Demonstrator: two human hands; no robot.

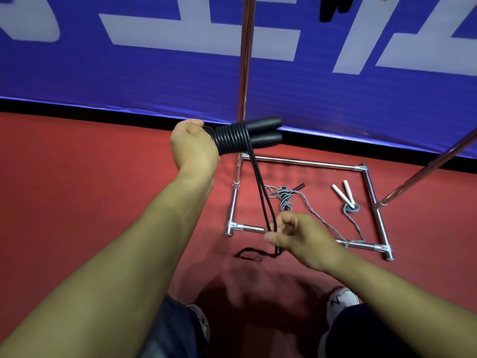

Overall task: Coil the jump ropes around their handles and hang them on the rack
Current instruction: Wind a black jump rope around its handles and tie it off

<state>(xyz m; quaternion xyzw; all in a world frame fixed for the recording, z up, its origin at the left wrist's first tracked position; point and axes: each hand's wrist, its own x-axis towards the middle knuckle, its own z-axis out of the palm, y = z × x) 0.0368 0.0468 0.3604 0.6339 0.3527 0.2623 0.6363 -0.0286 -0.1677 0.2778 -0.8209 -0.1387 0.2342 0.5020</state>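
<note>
My left hand (pixel 192 146) grips the two black handles (pixel 263 131) of a black jump rope, held side by side and pointing right. Several tight turns of rope (pixel 231 138) wrap around them. Two strands of the black rope (pixel 260 197) run down to my right hand (pixel 296 236), which pinches them; a short loop of rope trails on the floor below. The chrome rack's base frame (pixel 304 162) lies on the red floor, and its upright pole (pixel 245 60) rises behind the handles.
Inside the base frame lie a grey rope with dark handles (pixel 285 196) and a grey rope with white handles (pixel 344 195), both loose. A slanted rack tube (pixel 426 167) crosses at the right. A blue banner (pixel 129 73) stands behind. My shoes show at the bottom.
</note>
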